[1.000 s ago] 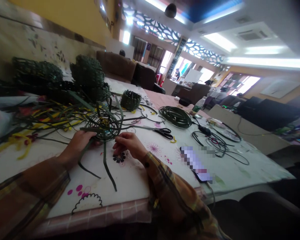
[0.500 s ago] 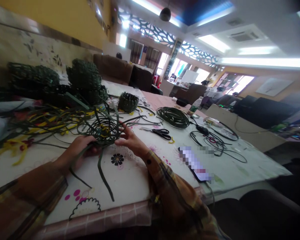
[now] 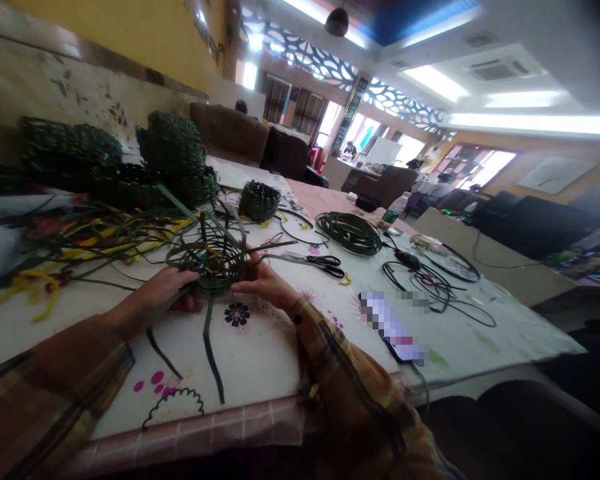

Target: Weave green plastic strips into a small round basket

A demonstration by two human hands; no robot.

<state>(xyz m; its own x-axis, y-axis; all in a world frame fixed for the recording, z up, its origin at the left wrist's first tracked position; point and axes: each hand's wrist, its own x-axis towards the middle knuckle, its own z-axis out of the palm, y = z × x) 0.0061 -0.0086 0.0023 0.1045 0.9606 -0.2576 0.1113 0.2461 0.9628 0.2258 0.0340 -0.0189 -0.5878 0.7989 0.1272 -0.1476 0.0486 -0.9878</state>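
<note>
A half-woven basket [image 3: 215, 267] of dark green strips is held just over the table, with loose strip ends sticking out all round and a bit of yellow in its middle. My left hand [image 3: 175, 287] grips its near left rim, thumb on top and fingers curled beneath. On the right side, my right hand [image 3: 260, 277] holds the rim between thumb and fingers; some fingertips are hidden behind the strips. One long strip [image 3: 213, 353] hangs from the basket toward the table's near edge.
Black-handled scissors [image 3: 325, 265] lie right of the basket, before a coil of green strip [image 3: 350, 233]. A small finished basket [image 3: 259, 200] stands behind. Larger woven baskets [image 3: 170, 153] are stacked at the back left. Yellow and green strips [image 3: 105, 240] clutter the left. A phone [image 3: 393, 327] lies right.
The half-woven basket has turned slightly in my hands, and its loose strips point in new directions. Both hands stay on its rim. The whole view has shifted a little.
</note>
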